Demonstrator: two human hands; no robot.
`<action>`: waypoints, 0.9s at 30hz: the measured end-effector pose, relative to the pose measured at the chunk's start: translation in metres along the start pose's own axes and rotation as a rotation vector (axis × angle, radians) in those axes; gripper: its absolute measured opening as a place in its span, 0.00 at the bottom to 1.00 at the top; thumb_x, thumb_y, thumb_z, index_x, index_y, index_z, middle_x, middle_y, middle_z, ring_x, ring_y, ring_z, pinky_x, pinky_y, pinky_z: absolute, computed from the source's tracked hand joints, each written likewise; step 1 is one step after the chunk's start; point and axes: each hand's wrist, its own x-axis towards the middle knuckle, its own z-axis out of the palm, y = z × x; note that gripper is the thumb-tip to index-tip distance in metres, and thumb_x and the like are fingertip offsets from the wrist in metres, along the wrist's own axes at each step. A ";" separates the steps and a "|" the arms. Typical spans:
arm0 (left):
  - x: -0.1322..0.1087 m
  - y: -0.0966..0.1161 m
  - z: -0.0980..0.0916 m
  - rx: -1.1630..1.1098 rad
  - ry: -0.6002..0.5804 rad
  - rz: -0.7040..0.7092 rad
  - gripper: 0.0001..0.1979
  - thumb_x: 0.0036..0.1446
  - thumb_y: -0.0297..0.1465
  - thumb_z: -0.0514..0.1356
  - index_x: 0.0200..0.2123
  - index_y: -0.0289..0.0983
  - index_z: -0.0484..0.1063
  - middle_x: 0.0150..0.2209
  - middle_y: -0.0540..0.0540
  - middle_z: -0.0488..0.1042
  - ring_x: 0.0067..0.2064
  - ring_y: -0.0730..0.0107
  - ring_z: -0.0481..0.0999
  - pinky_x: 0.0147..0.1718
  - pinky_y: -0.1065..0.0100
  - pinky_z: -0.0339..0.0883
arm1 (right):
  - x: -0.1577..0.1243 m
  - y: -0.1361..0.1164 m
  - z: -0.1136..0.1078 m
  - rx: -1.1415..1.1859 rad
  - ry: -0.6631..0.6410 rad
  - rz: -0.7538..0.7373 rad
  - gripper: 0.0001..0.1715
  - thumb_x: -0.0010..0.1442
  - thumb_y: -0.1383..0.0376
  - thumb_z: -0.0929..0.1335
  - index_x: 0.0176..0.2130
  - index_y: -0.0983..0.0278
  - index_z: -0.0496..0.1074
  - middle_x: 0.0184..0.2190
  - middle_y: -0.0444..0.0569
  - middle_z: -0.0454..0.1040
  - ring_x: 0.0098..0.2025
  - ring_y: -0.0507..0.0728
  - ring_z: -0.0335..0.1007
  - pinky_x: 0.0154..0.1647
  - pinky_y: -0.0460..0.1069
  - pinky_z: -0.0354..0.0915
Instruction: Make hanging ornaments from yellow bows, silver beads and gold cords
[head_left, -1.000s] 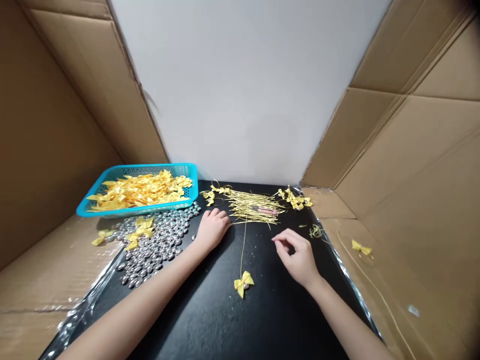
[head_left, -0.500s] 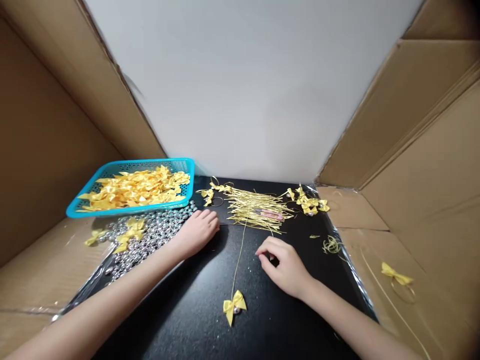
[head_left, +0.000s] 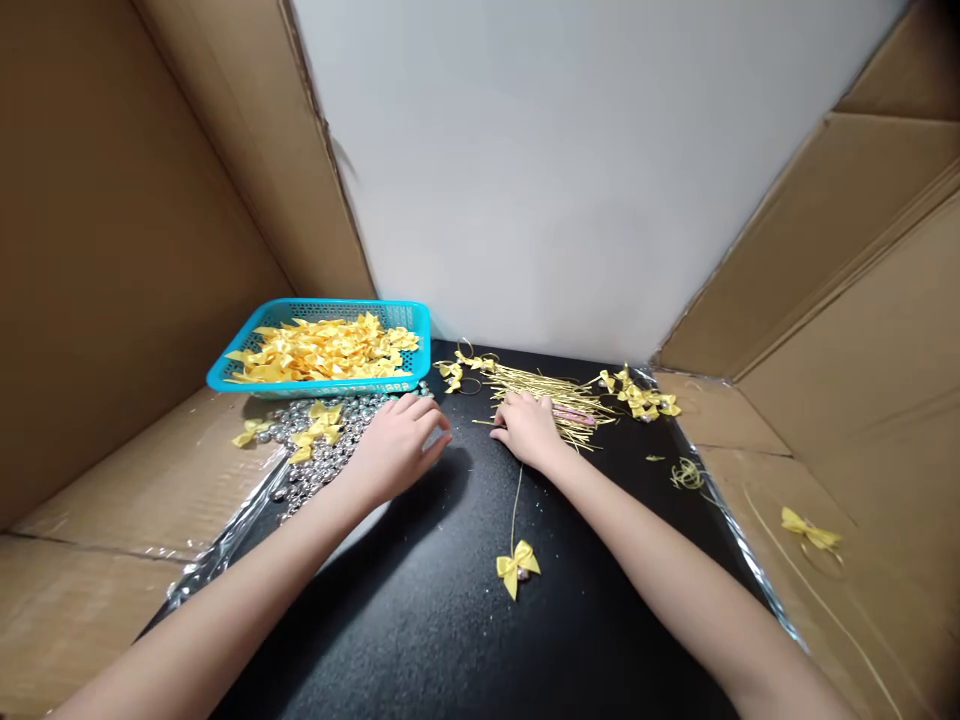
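My right hand (head_left: 527,428) rests over the left part of a bundle of thin gold cords (head_left: 570,433), fingers bent down onto it and thumb a little apart. Just beyond those fingers, a pink-handled tool (head_left: 574,415) lies across the cords, partly covered. My left hand (head_left: 401,440) hovers at the right side of a spread of silver beads (head_left: 322,465), fingers curved and thumb apart, with nothing visible in it. Nearer to me, a yellow ribbon bow (head_left: 518,568) with a silver bead lies on the black table, its cord running up under my right hand.
A blue basket (head_left: 319,387) full of yellow bows stands at the back left. Several finished bows (head_left: 645,398) lie at the back right, near a tangle of cord scraps (head_left: 686,474). Another bow (head_left: 810,528) lies on the cardboard at right. Cardboard walls flank the table.
My right hand has moved forward onto the cord bundle. My left hand has loosened, its thumb now apart from the fingers. The view has shifted, so everything sits further right.
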 end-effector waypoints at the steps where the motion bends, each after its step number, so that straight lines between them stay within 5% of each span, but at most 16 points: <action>1: -0.002 -0.001 0.004 -0.004 0.011 -0.009 0.06 0.62 0.32 0.58 0.35 0.37 0.74 0.37 0.43 0.77 0.40 0.57 0.72 0.37 0.61 0.60 | 0.002 0.000 0.000 -0.007 -0.016 0.007 0.04 0.59 0.65 0.72 0.32 0.63 0.76 0.42 0.53 0.76 0.51 0.64 0.65 0.49 0.59 0.56; 10: -0.009 -0.006 0.035 -0.031 0.054 -0.060 0.20 0.64 0.38 0.57 0.20 0.38 0.70 0.21 0.48 0.77 0.28 0.64 0.76 0.39 0.59 0.61 | 0.009 0.005 0.000 -0.030 -0.074 0.069 0.05 0.62 0.64 0.70 0.34 0.63 0.75 0.42 0.49 0.76 0.51 0.62 0.67 0.51 0.60 0.57; 12: -0.009 -0.004 0.037 -0.046 0.063 -0.070 0.21 0.63 0.39 0.58 0.18 0.38 0.69 0.22 0.49 0.79 0.35 0.61 0.80 0.49 0.53 0.59 | 0.011 0.006 0.001 -0.038 -0.091 0.055 0.07 0.62 0.64 0.70 0.34 0.65 0.75 0.40 0.48 0.76 0.51 0.61 0.68 0.53 0.61 0.59; 14: -0.010 -0.001 0.038 -0.071 0.063 -0.080 0.22 0.63 0.40 0.58 0.17 0.39 0.70 0.29 0.49 0.83 0.49 0.53 0.78 0.60 0.41 0.44 | 0.011 0.006 0.002 -0.042 -0.094 0.027 0.08 0.62 0.63 0.69 0.35 0.66 0.74 0.41 0.48 0.75 0.50 0.60 0.68 0.55 0.61 0.60; 16: -0.011 0.003 0.037 -0.078 0.035 -0.106 0.18 0.61 0.43 0.59 0.24 0.41 0.76 0.47 0.46 0.81 0.62 0.43 0.67 0.60 0.30 0.27 | 0.010 0.006 0.004 -0.032 -0.074 -0.007 0.07 0.63 0.65 0.68 0.36 0.67 0.73 0.41 0.49 0.74 0.51 0.60 0.67 0.55 0.61 0.59; 17: -0.013 0.006 0.037 -0.073 0.008 -0.130 0.16 0.60 0.46 0.59 0.32 0.41 0.79 0.57 0.42 0.73 0.65 0.39 0.60 0.59 0.27 0.24 | 0.009 0.005 0.004 -0.019 -0.054 -0.023 0.06 0.63 0.66 0.68 0.35 0.67 0.73 0.41 0.50 0.74 0.51 0.61 0.67 0.55 0.61 0.59; 19: -0.017 0.013 0.039 -0.067 -0.084 -0.169 0.30 0.58 0.52 0.56 0.53 0.36 0.73 0.69 0.32 0.52 0.69 0.33 0.48 0.58 0.25 0.26 | 0.008 0.005 0.004 0.024 0.007 -0.043 0.05 0.63 0.69 0.67 0.34 0.66 0.72 0.41 0.53 0.75 0.50 0.62 0.66 0.53 0.60 0.58; 22: -0.026 0.024 0.043 -0.129 -0.287 -0.120 0.44 0.58 0.57 0.50 0.67 0.32 0.54 0.70 0.31 0.43 0.70 0.35 0.43 0.59 0.26 0.30 | 0.010 0.006 0.001 0.126 0.158 -0.043 0.06 0.65 0.69 0.64 0.36 0.65 0.70 0.43 0.54 0.74 0.50 0.62 0.66 0.51 0.58 0.57; 27: -0.040 0.029 0.040 -0.183 -0.386 -0.045 0.42 0.59 0.57 0.47 0.69 0.39 0.48 0.70 0.38 0.50 0.70 0.38 0.46 0.60 0.27 0.27 | 0.022 0.011 -0.008 0.348 0.419 -0.020 0.09 0.68 0.67 0.58 0.37 0.63 0.64 0.40 0.54 0.74 0.45 0.59 0.70 0.47 0.54 0.62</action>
